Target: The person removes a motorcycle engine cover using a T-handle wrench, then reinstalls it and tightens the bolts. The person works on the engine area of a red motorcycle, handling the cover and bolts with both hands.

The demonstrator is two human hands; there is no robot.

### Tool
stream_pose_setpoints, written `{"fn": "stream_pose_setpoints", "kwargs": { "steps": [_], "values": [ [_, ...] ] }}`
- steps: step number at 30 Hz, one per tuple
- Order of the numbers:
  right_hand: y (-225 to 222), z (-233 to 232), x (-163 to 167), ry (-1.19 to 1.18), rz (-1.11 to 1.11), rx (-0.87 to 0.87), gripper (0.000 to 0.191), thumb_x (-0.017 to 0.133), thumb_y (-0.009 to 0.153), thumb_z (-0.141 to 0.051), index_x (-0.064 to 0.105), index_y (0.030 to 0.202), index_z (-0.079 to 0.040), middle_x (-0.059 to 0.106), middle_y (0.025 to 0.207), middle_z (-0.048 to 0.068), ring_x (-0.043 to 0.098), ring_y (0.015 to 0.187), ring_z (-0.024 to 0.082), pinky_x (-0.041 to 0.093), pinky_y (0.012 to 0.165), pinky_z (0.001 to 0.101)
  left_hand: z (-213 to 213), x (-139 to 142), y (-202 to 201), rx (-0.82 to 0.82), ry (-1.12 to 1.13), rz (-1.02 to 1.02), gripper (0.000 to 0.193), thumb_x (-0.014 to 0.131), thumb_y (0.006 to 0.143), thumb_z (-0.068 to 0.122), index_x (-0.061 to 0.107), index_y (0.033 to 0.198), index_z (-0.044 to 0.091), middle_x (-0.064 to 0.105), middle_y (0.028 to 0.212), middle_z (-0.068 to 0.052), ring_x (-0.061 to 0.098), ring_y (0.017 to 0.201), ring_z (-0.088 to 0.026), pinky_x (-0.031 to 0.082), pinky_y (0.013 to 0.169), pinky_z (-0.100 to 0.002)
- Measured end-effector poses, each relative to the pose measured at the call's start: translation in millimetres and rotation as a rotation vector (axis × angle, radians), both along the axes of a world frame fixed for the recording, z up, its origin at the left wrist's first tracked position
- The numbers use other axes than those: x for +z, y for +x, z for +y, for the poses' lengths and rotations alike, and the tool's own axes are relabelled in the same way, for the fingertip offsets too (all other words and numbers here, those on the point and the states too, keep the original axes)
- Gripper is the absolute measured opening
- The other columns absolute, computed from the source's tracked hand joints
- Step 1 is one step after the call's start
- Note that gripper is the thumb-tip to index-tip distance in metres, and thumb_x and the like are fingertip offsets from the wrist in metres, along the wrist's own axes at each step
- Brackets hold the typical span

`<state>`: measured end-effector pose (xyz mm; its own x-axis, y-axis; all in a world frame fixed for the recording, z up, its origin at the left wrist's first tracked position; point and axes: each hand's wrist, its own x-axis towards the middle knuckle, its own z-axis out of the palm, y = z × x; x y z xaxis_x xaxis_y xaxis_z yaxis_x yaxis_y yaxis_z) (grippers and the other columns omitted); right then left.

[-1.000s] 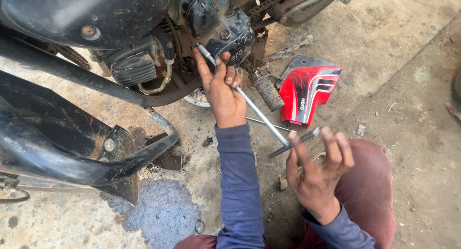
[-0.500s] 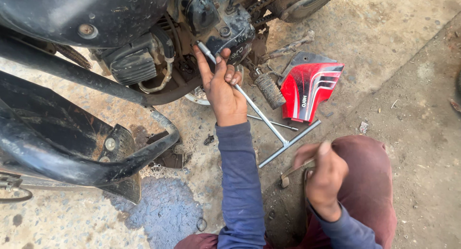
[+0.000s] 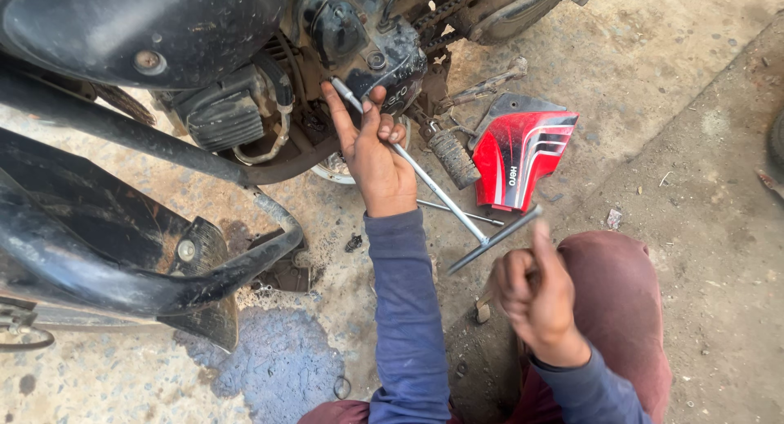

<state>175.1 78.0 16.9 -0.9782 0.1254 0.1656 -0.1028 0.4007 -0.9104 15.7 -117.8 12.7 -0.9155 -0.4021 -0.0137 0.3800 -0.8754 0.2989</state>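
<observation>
My left hand [image 3: 374, 150] steadies the long silver steel T-handle wrench [image 3: 425, 175], thumb and fingers curled loosely round its shaft just below the black grimy motorcycle engine case [image 3: 384, 60], where its tip sits at 11 o'clock. My right hand [image 3: 535, 297] is curled, 1 finger raised, touching the crossbar end at 5 o'clock. Glossy red plastic side panel [image 3: 523, 154] lies on the concrete at 2 o'clock of the wrench.

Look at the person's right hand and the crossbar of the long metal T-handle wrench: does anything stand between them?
Nothing visible does. The right hand hovers beside the crossbar end of the long metal T-handle wrench, with only bare ground showing in the gap. The left hand steadies the shaft near the black engine.
</observation>
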Motion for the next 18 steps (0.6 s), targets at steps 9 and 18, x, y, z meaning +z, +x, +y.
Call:
{"fn": "stream_pose_setpoints", "kwargs": {
  "steps": [9,18],
  "values": [
    [6,-25,27,1.021,0.654,-0.220,0.051,0.076,0.079,-0.029,0.066,0.125,-0.010,0.058,0.126,0.024,0.055,0.111,0.039,0.045,0.095,0.0451,1,0,-1,0.003,0.017,-0.038,0.071,0.049,0.107,0.005,0.022,0.165,0.036,0.067,0.107,-0.007,0.047,0.065,-0.004,0.045,0.061,-0.020],
    [3,1,3,-0.027,-0.090,-0.051,0.042,0.052,0.103,-0.032,0.075,0.083,-0.002,0.075,0.086,0.015,0.064,0.073,0.024,0.051,0.072,0.0381,-4,-4,-3,0.006,0.008,0.002,0.070,0.049,0.106,0.001,0.025,0.165,0.031,0.066,0.107,-0.009,0.047,0.066,-0.004,0.044,0.061,-0.020]
  ]
}}
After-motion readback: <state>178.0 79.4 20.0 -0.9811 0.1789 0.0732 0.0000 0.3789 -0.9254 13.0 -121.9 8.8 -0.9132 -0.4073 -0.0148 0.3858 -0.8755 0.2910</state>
